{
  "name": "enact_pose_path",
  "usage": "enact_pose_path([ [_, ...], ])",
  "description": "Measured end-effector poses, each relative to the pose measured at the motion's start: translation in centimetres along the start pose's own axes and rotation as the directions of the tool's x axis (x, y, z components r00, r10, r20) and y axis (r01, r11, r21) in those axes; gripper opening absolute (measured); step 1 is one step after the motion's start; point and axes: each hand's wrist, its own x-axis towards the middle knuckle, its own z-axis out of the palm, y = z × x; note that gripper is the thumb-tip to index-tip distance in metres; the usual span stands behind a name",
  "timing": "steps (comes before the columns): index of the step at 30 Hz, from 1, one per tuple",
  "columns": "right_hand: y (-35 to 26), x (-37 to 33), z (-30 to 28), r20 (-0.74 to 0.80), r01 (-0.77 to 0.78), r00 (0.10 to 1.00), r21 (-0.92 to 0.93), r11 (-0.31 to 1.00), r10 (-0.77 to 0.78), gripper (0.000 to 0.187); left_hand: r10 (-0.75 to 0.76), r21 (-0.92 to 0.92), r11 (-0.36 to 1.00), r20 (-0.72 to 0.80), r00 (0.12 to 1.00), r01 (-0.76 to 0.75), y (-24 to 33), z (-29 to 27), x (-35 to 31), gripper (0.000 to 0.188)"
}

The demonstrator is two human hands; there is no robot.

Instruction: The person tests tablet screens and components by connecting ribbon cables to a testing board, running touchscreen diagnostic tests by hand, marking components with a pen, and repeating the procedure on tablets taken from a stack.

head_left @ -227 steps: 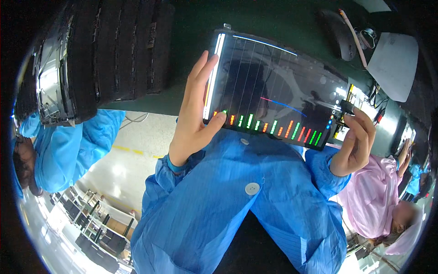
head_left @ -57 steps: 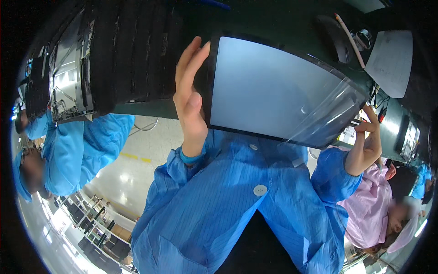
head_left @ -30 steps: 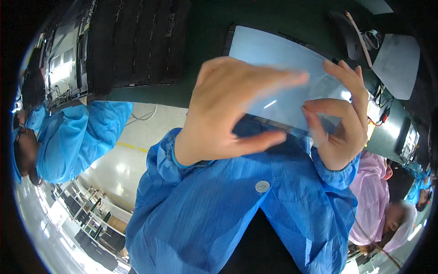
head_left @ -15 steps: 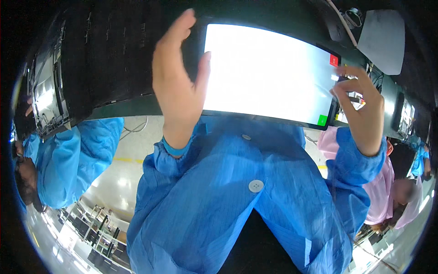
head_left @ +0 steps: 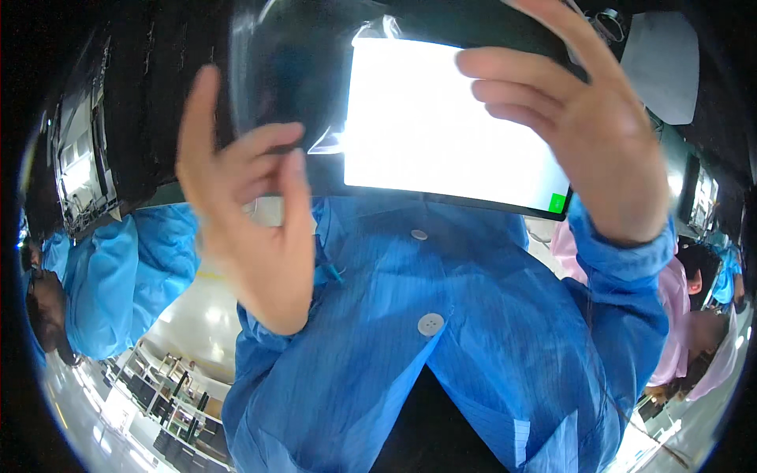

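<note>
A flat panel with a brightly lit white screen [head_left: 426, 118] lies in front of me, a small green square showing at its near right corner. A clear plastic film [head_left: 327, 143] spreads from the panel's left edge over the dark surface, its outline visible only by glints. My left hand [head_left: 244, 197], left of the panel, pinches the edge of this film between thumb and a finger, with the index finger pointing up. Over the panel's right part is my right hand [head_left: 583, 134], slightly blurred, fingers stretched out and apart, holding nothing. It covers the panel's far right corner.
A pale grey sheet-like board [head_left: 661, 67] and a round metal item [head_left: 609, 25] lie at the far right. A person in light blue [head_left: 134, 284] sits to my left, another in pink [head_left: 670, 339] to my right. Shelving [head_left: 177, 406] stands at lower left.
A clear film now shows left of the panel. My left hand has moved left and nearer, its fingers closing to a pinch. My right hand has moved left and inward over the screen, fingers stretched.
</note>
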Motion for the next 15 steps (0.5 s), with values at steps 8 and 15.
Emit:
enact_pose_path([
  [8,-5.0,-7.1,-1.2,-0.238,-0.110,0.936,0.504,0.857,0.260,0.036,-0.052,0.114,0.991,-0.185,0.981,0.074,0.3,-1.8,1.8,0.057],
  [15,-4.6,-11.1,-0.7,-0.462,0.320,0.880,0.748,0.582,0.111,0.018,0.033,0.232,0.972,-0.209,0.977,0.017,0.7,-1.4,2.1,0.047],
])
